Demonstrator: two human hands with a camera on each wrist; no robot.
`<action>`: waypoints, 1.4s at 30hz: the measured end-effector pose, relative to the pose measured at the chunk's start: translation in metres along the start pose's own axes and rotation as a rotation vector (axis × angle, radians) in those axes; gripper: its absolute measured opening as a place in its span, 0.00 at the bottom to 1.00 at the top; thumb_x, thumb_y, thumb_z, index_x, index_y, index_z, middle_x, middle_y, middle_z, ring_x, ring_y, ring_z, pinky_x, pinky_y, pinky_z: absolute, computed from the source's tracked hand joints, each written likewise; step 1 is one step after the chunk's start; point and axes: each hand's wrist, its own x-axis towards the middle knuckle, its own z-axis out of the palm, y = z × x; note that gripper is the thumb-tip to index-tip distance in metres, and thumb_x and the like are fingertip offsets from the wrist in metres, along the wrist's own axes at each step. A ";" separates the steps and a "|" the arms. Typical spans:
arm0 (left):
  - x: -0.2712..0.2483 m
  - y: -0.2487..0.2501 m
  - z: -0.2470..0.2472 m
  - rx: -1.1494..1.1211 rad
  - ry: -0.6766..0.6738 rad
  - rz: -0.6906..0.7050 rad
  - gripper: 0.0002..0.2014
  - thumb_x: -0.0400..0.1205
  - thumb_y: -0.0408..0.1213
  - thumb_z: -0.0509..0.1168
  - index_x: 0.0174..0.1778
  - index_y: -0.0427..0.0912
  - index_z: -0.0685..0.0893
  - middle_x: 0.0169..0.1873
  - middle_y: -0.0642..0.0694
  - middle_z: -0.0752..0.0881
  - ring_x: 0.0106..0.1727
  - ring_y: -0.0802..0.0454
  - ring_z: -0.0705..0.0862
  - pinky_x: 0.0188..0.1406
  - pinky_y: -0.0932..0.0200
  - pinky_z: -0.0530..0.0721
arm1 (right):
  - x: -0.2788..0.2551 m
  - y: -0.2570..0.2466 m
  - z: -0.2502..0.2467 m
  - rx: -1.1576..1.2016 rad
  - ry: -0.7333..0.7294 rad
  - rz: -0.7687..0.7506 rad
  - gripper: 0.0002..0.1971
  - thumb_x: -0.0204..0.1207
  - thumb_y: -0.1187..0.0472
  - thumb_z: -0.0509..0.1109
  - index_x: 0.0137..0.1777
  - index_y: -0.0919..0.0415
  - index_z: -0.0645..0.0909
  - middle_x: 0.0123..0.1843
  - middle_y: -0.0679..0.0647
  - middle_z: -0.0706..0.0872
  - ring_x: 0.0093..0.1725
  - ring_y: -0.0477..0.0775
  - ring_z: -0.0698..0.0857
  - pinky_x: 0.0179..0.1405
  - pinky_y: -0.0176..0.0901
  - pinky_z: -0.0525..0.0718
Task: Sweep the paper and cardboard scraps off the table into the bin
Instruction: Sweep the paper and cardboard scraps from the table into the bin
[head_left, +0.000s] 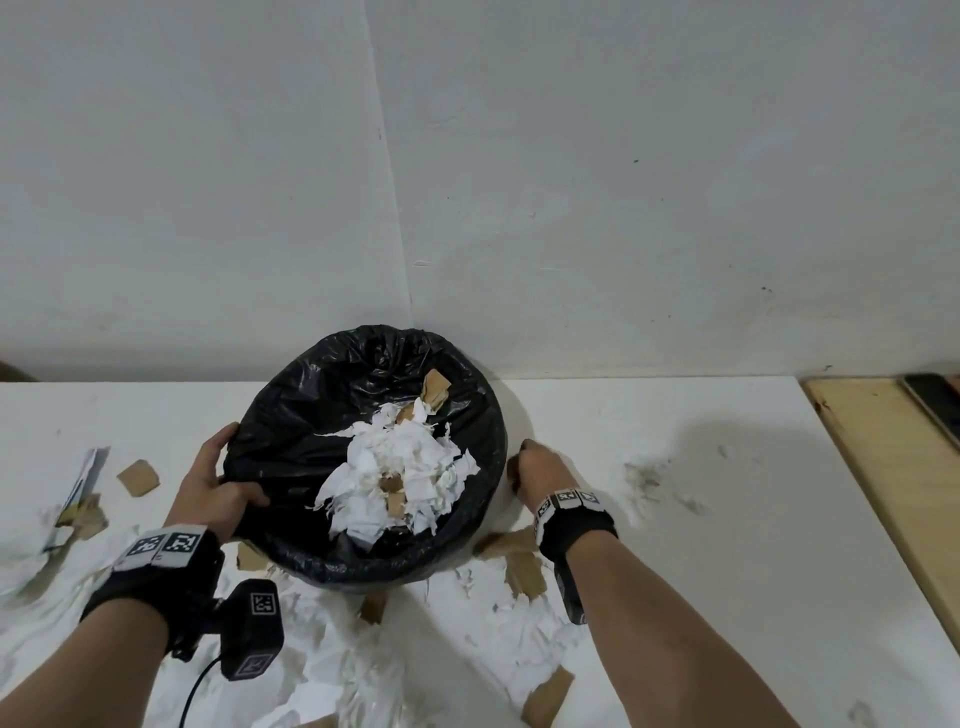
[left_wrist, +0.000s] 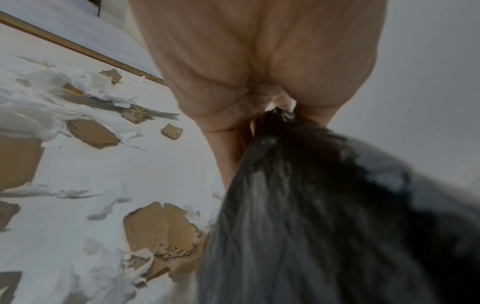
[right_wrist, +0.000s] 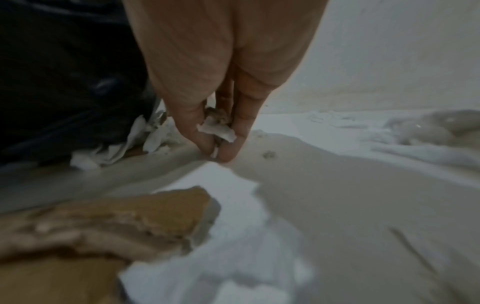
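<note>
A round bin lined with a black bag stands tilted on the white table, holding white paper shreds and brown cardboard bits. My left hand grips the bin's left rim, thumb over the edge; the left wrist view shows the bag bunched in my left hand. Just right of the bin, my right hand has its fingertips down on the table, and in the right wrist view that hand pinches a small wad of paper scraps. Torn paper and cardboard pieces litter the table in front.
A wall rises right behind the bin. A bare wooden board borders the table on the right, with a dark flat object on it. More scraps and a printed leaflet lie at the left.
</note>
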 end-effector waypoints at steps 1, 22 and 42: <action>-0.002 -0.001 -0.001 0.007 0.002 -0.003 0.45 0.71 0.12 0.61 0.74 0.65 0.74 0.47 0.32 0.87 0.42 0.35 0.84 0.48 0.36 0.85 | -0.001 0.005 0.001 0.007 -0.002 0.009 0.05 0.76 0.71 0.65 0.49 0.66 0.81 0.57 0.65 0.84 0.57 0.66 0.84 0.55 0.48 0.80; -0.056 0.032 0.057 0.052 -0.103 0.076 0.50 0.54 0.29 0.61 0.77 0.63 0.70 0.53 0.35 0.87 0.49 0.32 0.86 0.50 0.39 0.89 | -0.085 -0.036 -0.148 0.624 0.277 -0.034 0.21 0.72 0.49 0.75 0.65 0.51 0.83 0.60 0.50 0.87 0.58 0.49 0.85 0.61 0.39 0.80; -0.047 0.026 0.119 0.050 -0.032 0.044 0.44 0.70 0.11 0.60 0.77 0.56 0.74 0.50 0.34 0.85 0.39 0.39 0.81 0.37 0.49 0.84 | -0.016 0.150 -0.031 0.048 -0.058 0.357 0.30 0.74 0.55 0.72 0.75 0.49 0.66 0.73 0.61 0.63 0.73 0.71 0.64 0.67 0.62 0.74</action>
